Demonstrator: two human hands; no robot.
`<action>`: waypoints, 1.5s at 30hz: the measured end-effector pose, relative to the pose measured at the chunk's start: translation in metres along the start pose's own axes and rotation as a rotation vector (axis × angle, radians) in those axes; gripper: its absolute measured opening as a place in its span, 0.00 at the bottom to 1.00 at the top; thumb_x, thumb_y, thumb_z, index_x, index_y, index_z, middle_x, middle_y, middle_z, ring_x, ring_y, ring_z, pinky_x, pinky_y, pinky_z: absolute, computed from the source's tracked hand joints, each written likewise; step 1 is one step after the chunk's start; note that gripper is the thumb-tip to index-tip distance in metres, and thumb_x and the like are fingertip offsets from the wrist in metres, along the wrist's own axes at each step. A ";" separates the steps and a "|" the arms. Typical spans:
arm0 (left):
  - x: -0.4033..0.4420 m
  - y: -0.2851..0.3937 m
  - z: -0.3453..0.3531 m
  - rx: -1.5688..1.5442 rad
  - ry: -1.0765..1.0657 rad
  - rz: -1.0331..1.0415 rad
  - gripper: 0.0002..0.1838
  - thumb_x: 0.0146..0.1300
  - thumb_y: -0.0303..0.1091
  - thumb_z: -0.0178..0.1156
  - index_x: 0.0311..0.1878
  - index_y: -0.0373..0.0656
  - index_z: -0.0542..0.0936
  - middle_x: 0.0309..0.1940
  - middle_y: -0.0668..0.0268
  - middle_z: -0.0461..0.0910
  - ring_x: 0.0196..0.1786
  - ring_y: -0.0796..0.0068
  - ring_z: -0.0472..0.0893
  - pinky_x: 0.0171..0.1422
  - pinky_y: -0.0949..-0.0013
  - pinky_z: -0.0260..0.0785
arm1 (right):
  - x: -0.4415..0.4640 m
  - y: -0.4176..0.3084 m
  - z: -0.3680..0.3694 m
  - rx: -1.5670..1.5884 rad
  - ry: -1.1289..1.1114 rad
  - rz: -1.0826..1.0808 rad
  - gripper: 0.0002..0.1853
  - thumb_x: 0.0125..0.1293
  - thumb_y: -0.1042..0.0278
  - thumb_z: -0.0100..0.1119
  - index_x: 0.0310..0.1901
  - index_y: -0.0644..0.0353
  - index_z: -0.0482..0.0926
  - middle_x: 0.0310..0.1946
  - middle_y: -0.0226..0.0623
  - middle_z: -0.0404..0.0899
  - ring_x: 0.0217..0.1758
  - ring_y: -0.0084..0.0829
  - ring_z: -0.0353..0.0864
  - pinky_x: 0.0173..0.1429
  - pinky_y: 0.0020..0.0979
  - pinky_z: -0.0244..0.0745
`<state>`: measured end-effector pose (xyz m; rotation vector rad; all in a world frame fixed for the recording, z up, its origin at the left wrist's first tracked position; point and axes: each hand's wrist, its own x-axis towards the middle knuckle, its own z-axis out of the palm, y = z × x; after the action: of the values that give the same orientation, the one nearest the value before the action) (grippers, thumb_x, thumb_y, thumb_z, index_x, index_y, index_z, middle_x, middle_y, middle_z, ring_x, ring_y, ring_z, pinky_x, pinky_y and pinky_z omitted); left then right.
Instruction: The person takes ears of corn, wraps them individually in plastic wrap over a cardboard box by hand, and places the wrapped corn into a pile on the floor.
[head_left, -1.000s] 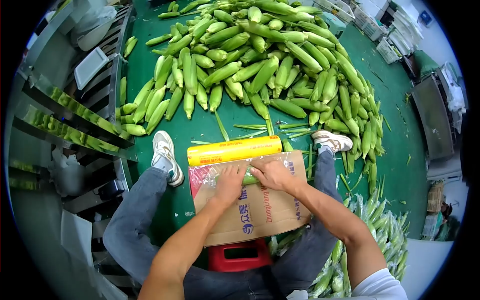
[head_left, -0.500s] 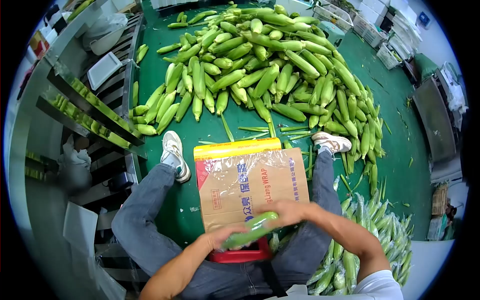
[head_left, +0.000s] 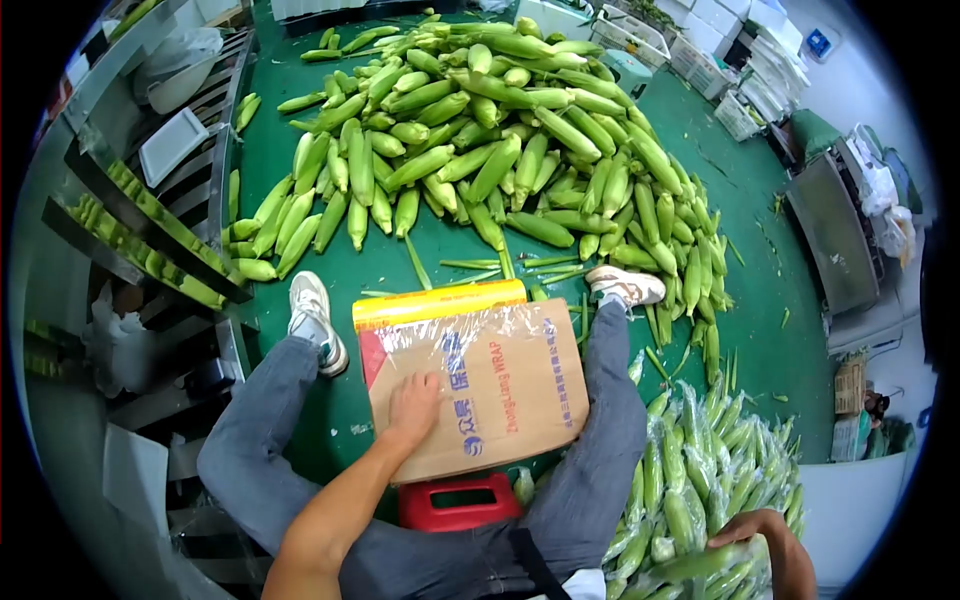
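Note:
My left hand [head_left: 413, 408] lies on the cardboard box [head_left: 530, 420], fingers stretched over its top with nothing in them. A roll of cling film [head_left: 440, 303] in a yellow wrapper runs along the box's far edge, and clear film covers the part of the box closest to it. Down at the lower right, my right hand [head_left: 755, 527] is closed on one end of a film-wrapped ear of corn [head_left: 690, 567], just over the pile of wrapped corn [head_left: 690, 470]. Part of that hand's grip is hidden.
A large heap of unwrapped corn [head_left: 500, 150] in green husks covers the green floor [head_left: 770, 330] ahead. A red plastic piece with a slot [head_left: 455, 505] sits between my legs. Metal racking [head_left: 215, 180] stands at left; white crates [head_left: 630, 40] line the far right.
Both hands held the ear of corn over the box; now my left hand has let go and rests on the box. My right hand has carried the corn right, to the wrapped pile.

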<state>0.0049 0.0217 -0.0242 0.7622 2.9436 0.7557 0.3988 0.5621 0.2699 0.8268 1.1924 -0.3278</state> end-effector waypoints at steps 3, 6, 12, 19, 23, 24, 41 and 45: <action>0.008 -0.019 0.015 -0.066 -0.020 0.048 0.06 0.63 0.30 0.59 0.42 0.44 0.76 0.36 0.58 0.77 0.44 0.52 0.81 0.46 0.49 0.75 | 0.015 -0.092 -0.065 -0.454 0.970 -0.132 0.40 0.50 0.29 0.74 0.49 0.61 0.86 0.43 0.49 0.86 0.49 0.49 0.84 0.53 0.45 0.80; 0.013 -0.026 0.003 -0.148 -0.069 0.086 0.04 0.62 0.28 0.56 0.39 0.43 0.76 0.36 0.57 0.78 0.43 0.50 0.81 0.44 0.48 0.75 | -0.007 -0.320 -0.129 -0.101 1.656 -1.049 0.34 0.51 0.41 0.78 0.50 0.61 0.82 0.41 0.48 0.83 0.47 0.50 0.83 0.51 0.46 0.79; 0.010 -0.027 -0.046 -0.187 -0.340 0.119 0.04 0.61 0.27 0.54 0.37 0.42 0.77 0.35 0.55 0.79 0.43 0.48 0.81 0.45 0.49 0.75 | 0.060 -0.506 -0.184 -0.288 1.517 -1.345 0.05 0.66 0.68 0.59 0.37 0.59 0.77 0.33 0.49 0.79 0.39 0.54 0.80 0.43 0.51 0.75; -0.063 -0.009 -0.035 -0.060 -0.524 0.246 0.04 0.58 0.28 0.57 0.36 0.44 0.78 0.33 0.60 0.79 0.40 0.59 0.82 0.45 0.56 0.77 | 0.075 -0.381 -0.155 -0.153 0.734 -1.291 0.05 0.62 0.72 0.66 0.35 0.63 0.81 0.30 0.42 0.84 0.35 0.41 0.87 0.40 0.39 0.82; -0.046 0.004 -0.041 0.007 -0.554 0.149 0.05 0.59 0.30 0.56 0.38 0.43 0.77 0.36 0.60 0.76 0.44 0.59 0.80 0.45 0.58 0.77 | 0.073 -0.438 -0.313 0.176 1.276 -0.999 0.12 0.61 0.66 0.70 0.41 0.64 0.85 0.31 0.44 0.86 0.31 0.45 0.87 0.39 0.39 0.82; -0.044 0.002 -0.037 0.014 -0.575 0.144 0.05 0.60 0.30 0.56 0.39 0.43 0.77 0.37 0.60 0.76 0.45 0.59 0.80 0.45 0.58 0.77 | 0.077 -0.466 -0.354 0.234 1.424 -0.964 0.22 0.60 0.59 0.72 0.51 0.62 0.82 0.42 0.49 0.86 0.43 0.55 0.85 0.49 0.44 0.81; -0.050 -0.001 -0.040 -0.165 -0.506 0.073 0.10 0.57 0.24 0.57 0.43 0.41 0.77 0.37 0.56 0.76 0.45 0.53 0.78 0.49 0.55 0.74 | -0.046 -0.522 -0.205 -0.374 1.442 -1.410 0.35 0.48 0.69 0.77 0.62 0.52 0.78 0.54 0.44 0.79 0.57 0.51 0.77 0.60 0.47 0.76; -0.056 0.012 -0.070 -0.347 -0.221 -0.004 0.04 0.63 0.23 0.56 0.40 0.39 0.79 0.35 0.51 0.80 0.42 0.50 0.82 0.46 0.53 0.75 | 0.005 -0.538 -0.092 -0.791 1.500 -1.377 0.34 0.49 0.67 0.72 0.63 0.54 0.76 0.53 0.41 0.76 0.61 0.46 0.75 0.58 0.45 0.72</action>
<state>0.0511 -0.0268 0.0367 0.7524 2.5236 1.0661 -0.0007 0.2671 0.0428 -0.8423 2.9227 -0.2336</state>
